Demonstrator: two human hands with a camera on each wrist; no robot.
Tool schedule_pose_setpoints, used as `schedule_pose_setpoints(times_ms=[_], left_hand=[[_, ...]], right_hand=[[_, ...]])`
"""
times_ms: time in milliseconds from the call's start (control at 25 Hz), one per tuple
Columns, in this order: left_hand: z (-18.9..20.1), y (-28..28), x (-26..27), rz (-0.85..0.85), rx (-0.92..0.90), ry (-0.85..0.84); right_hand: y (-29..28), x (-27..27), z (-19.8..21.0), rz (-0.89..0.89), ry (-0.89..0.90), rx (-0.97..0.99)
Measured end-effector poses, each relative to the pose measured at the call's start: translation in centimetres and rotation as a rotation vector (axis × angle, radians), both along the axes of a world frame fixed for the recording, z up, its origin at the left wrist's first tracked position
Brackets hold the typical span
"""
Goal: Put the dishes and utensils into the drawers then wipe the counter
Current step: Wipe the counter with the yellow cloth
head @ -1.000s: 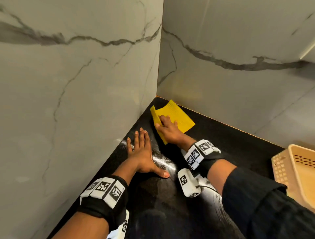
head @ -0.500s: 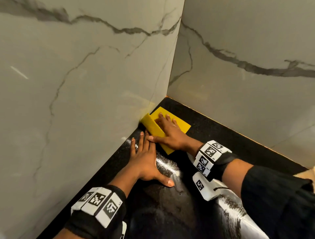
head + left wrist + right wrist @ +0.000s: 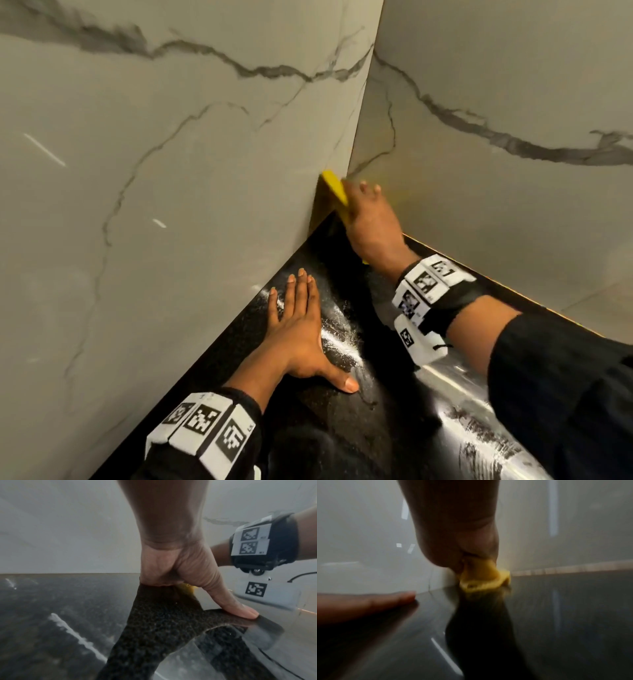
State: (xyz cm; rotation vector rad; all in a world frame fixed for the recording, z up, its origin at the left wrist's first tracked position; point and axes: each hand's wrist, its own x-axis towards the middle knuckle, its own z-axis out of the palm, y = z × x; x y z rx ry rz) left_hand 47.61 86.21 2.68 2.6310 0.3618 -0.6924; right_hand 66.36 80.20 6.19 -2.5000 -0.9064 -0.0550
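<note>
Yellow cleaning cloth (image 3: 335,190) sits bunched in the far corner of the black desk (image 3: 342,428), where the two marble walls (image 3: 171,205) meet. It looks soft, light and floppy, best held gathered at the middle. The right hand (image 3: 371,222) has it clamped in curled fingers. The left hand (image 3: 299,329) lies flat, fingers straight, on the desk.
</note>
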Motion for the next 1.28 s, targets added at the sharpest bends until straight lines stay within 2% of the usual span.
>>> schedule_pose_setpoints(times_ms=[80, 120, 240, 360, 520, 640, 760, 840, 880, 920, 1000, 1080, 1160, 1200, 1280], left_hand=[[0.2, -0.2, -0.5, 0.028, -0.027, -0.037], [0.4, -0.2, -1.3, 0.063, -0.051, -0.07], [0.8, 0.0, -6.0, 0.194, -0.07, -0.171], [1.1, 0.9, -13.7, 0.315, -0.056, -0.271], [0.1, 1.1, -23.9, 0.541, -0.073, -0.499], [-2.0, 0.4, -29.1, 0.666, -0.029, -0.634], [-3.2, -0.7, -30.1, 0.745, -0.068, -0.73], [-3.4, -1.6, -29.5, 0.733, -0.037, -0.759], [-3.4, -2.0, -29.3, 0.723, -0.018, -0.757], [-3.5, -2.3, -29.2, 0.715, -0.01, -0.749], [-3.6, -2.8, -29.0, 0.705, 0.0, -0.731], [-3.6, -3.2, -28.5, 0.731, -0.008, -0.759], [-3.8, -3.7, -27.5, 0.854, -0.04, -0.858], [-4.0, -3.9, -27.1, 0.933, -0.076, -0.925], [-4.7, -4.0, -27.0, 1.089, -0.207, -1.057]], right_hand=[[0.9, -1.7, -3.5, 0.139, 0.132, -0.277], [1.1, -2.4, -4.4, 0.17, 0.197, -0.334], [1.4, -3.9, -4.4, 0.208, 0.306, -0.322], [1.7, -7.6, -3.9, 0.268, 0.318, -0.399], [1.2, -18.3, -4.3, 0.372, 0.262, -0.426], [0.3, -28.2, -4.1, 0.579, 0.25, -0.427], [-2.9, -34.0, -3.8, 0.917, 0.155, -0.474], [-4.9, -31.9, -3.5, 1.051, 0.103, -0.481], [-5.4, -29.5, -3.6, 1.033, 0.104, -0.483], [-5.7, -26.2, -3.9, 0.944, 0.145, -0.491], [-6.0, -19.0, -3.7, 0.62, 0.186, -0.448], [-6.5, -15.6, -3.3, 0.354, 0.216, -0.42], [-6.0, -19.8, -3.6, 0.366, 0.247, -0.474], [-5.8, -24.2, -3.6, 0.49, 0.239, -0.494], [-6.4, -33.0, -3.2, 0.899, 0.236, -0.495]])
